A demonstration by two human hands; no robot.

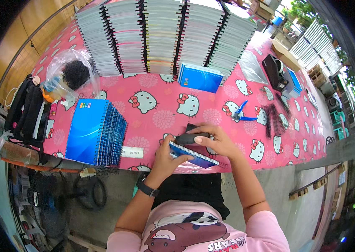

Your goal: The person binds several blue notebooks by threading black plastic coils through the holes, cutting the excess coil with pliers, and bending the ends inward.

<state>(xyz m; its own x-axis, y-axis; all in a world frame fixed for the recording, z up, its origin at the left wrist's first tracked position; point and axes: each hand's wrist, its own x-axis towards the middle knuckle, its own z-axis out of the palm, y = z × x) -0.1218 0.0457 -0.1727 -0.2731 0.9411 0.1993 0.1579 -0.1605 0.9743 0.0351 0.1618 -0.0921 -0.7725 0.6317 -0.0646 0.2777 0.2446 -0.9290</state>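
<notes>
Near the front edge of the table, my left hand [168, 160] grips a blue notebook [196, 156], its spine edge turned upward. A dark coil trails from the notebook's right end. My right hand [214, 140] is closed around a rounded black object [191, 138] just above that spine; its exact kind is hard to make out. To the left lies a pile of blue spiral notebooks [87, 132]. Blue-handled pliers [243, 112] rest open beyond my right hand, beside loose black binding coils [275, 117].
Tall stacks of spiral-bound books [160, 38] line the back, with blue notebooks [200, 78] before them. A clear plastic bag [70, 73] and a black bag [25, 111] sit left. A black tape dispenser [275, 71] stands right. A white label [132, 152] lies beside the pile.
</notes>
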